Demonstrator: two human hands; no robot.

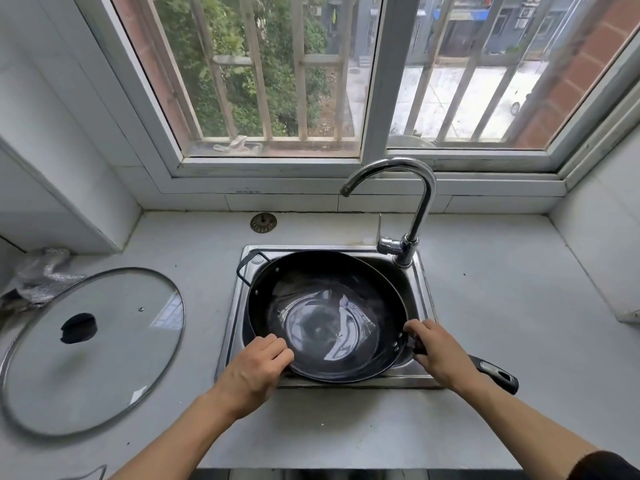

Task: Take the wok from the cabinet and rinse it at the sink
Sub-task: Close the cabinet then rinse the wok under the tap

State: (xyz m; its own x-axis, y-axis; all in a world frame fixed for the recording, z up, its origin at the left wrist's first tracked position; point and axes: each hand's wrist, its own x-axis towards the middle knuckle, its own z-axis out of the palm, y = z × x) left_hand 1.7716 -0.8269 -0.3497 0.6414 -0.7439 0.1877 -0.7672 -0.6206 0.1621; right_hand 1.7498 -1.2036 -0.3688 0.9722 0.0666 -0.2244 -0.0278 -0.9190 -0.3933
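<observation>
A black wok (325, 317) lies in the small steel sink (424, 303), nearly filling it, with a shallow pool of water shining in its bottom. Its loop handle points to the far left and its long black handle (495, 372) sticks out over the counter at the near right. My left hand (258, 367) grips the wok's near-left rim. My right hand (436, 351) holds the long handle where it joins the bowl. The chrome faucet (412, 209) arches over the sink's far right corner; no water runs from it.
A large glass lid (93, 351) with a black knob lies flat on the grey counter to the left. A metal sink strainer (263, 222) sits on the counter behind the sink. Crumpled foil (41, 271) lies at far left. A barred window spans the back wall.
</observation>
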